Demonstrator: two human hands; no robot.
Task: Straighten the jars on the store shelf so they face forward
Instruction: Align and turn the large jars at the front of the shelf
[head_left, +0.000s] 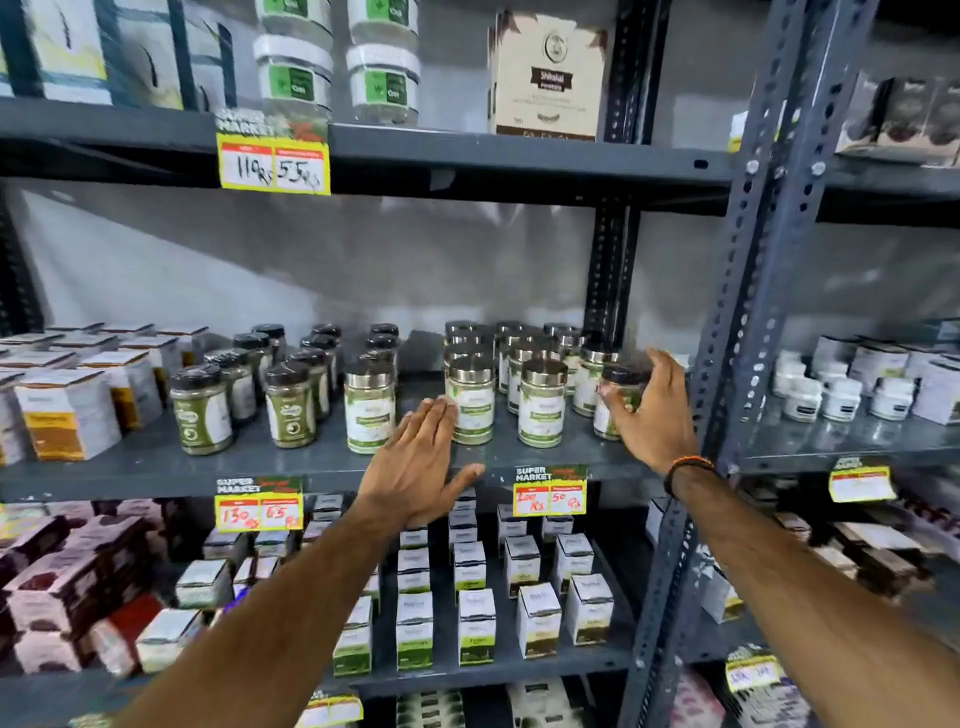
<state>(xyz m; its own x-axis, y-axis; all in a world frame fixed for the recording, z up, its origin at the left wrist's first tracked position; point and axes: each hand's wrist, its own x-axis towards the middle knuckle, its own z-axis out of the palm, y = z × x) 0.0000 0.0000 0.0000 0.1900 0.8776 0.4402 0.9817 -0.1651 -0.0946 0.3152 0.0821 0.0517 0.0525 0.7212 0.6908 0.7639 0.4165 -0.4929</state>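
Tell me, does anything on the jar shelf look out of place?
One black-lidded jar sits at the right end among the silver-lidded jars, away from the other black-lidded jars. The right hand is around it.

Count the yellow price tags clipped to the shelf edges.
6 show. One on the upper shelf edge; two on the jar shelf edge; one on the right bay; two partly visible lower ones. Others may lie outside the frame.

Even indoor light, blurred warped edges
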